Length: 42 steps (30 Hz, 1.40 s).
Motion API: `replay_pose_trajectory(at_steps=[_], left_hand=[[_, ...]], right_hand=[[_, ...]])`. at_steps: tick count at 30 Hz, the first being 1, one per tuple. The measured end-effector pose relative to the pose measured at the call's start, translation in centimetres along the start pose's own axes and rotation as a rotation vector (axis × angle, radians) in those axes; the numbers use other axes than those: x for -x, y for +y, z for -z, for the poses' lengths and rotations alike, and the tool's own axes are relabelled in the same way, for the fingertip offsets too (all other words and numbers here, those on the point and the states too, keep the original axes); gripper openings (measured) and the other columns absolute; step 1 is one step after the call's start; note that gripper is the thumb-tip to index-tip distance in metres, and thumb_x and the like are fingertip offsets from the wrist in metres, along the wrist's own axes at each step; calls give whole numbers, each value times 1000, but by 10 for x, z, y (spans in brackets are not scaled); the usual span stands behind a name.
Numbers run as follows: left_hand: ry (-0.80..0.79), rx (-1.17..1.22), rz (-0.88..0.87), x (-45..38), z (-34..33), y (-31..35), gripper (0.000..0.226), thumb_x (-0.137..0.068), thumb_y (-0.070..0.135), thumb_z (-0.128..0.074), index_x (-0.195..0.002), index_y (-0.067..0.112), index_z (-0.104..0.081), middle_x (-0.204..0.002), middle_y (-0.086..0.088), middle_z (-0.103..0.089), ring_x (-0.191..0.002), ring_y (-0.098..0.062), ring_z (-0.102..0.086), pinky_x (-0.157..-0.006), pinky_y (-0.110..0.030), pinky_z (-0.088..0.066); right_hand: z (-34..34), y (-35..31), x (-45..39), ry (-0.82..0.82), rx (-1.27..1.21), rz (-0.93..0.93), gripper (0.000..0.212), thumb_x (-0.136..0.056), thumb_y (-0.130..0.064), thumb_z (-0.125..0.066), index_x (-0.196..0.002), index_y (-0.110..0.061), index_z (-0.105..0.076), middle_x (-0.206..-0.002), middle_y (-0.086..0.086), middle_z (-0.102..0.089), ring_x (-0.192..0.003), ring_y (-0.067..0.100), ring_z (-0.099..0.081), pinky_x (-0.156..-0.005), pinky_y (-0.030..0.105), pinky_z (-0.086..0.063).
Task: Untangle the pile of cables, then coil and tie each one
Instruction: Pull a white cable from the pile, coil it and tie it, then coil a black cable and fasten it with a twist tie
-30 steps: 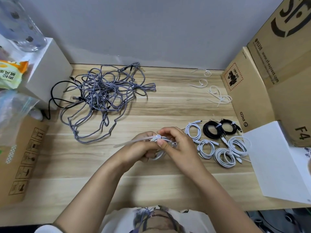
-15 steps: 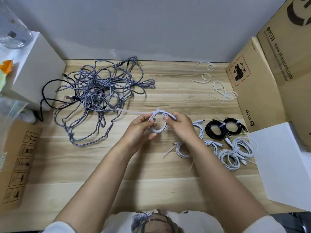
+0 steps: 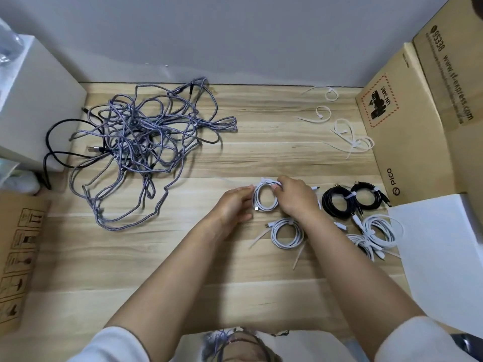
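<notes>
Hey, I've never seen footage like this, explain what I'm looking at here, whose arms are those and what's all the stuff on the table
No machine here: a person wears a camera on the head, looking down at their own arms. The left hand and right hand together hold a small coiled white cable over the light wooden table. To the left lies a tangled pile of grey braided cables. To the right lie finished coils, two black and several white. Loose white zip ties sit at the back, near brown cardboard boxes.
</notes>
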State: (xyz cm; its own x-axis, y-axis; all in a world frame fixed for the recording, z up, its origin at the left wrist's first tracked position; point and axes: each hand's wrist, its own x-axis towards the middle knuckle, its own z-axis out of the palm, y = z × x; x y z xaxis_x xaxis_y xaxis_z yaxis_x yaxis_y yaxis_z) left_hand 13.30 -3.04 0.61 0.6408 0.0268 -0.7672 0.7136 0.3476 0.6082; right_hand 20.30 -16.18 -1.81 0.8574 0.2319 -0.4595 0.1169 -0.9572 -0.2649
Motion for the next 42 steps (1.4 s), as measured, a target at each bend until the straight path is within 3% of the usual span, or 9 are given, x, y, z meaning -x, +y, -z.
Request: replay_pose_trajectory(at_steps=[10,14,17,20,26,30,34,39,42], left_hand=[[12,-72,-5,-3,4,-6,29,-97,29,-44,-120,19,-60,-115,5,-63,-106,-7,-54,-73,-24,-40],[10,-113,-27,-2,6,-10,19,-98,24,-44,-107,25,-62,-100,8,-62,-90,-2,-54,-72,-22,-38],[36,-114,-65,2,16,-14,26,-97,19,-49,-121,18,-56,-87,7,-57,-80,-2,-51,-68,-19,-38],[87,-167,-132,10,36,-18,23,-94,13,-53,-116,15,-59,-84,2,-58,-81,-10,-52,-69,-18,-40],[586,-450,-508,24,101,-19,31,-88,4,-59,-119,8,-60,-117,-6,-56,-103,-17,-51,-89,-13,-35],[863,-773,-375,20,147,-24,54,-82,14,-62,-132,23,-48,-143,-10,-35,-132,-30,-29,-106,-44,-24],[732,-863,-190,15,157,-27,62,-82,18,-62,-139,26,-38,-153,-7,-22,-139,-29,-17,-109,-46,-19],[376,-1003,-287,1,125,-34,57,-88,27,-52,-142,33,-35,-158,9,-1,-146,-24,6,-113,-54,-4],[144,-924,-411,-4,109,-32,75,-71,46,-46,-142,20,-40,-154,2,-26,-144,-22,-15,-114,-54,-8]], right_hand=[[-2,-2,9,-43,148,-39,36,-98,-41,-38,-117,-13,-51,-115,15,-62,-110,33,-55,-83,35,-37],[0,-5,12,-70,132,-53,37,-97,-40,-42,-122,-12,-47,-121,14,-59,-114,33,-53,-87,36,-39],[4,-12,17,-97,165,-58,39,-97,-38,-42,-127,-13,-44,-128,12,-53,-117,33,-51,-88,36,-39],[10,-21,24,-60,208,-61,41,-97,-36,-44,-131,-14,-40,-134,11,-42,-117,33,-51,-84,37,-40],[12,-59,29,-24,96,76,40,-95,-34,-46,-132,-19,-41,-135,8,-40,-118,31,-50,-87,36,-40],[3,-91,21,-49,-9,218,42,-93,-35,-51,-131,-21,-42,-135,4,-40,-122,26,-46,-90,34,-40],[-4,-123,10,-56,-144,327,43,-91,-30,-57,-130,-19,-44,-133,4,-41,-119,25,-47,-94,35,-41],[-18,-150,7,-85,-248,470,50,-87,-20,-60,-135,-26,-48,-140,8,-35,-126,30,-42,-104,38,-37],[-30,-155,4,-145,-180,526,46,-92,-20,-55,-135,-33,-48,-153,7,-22,-137,29,-28,-111,38,-28]])
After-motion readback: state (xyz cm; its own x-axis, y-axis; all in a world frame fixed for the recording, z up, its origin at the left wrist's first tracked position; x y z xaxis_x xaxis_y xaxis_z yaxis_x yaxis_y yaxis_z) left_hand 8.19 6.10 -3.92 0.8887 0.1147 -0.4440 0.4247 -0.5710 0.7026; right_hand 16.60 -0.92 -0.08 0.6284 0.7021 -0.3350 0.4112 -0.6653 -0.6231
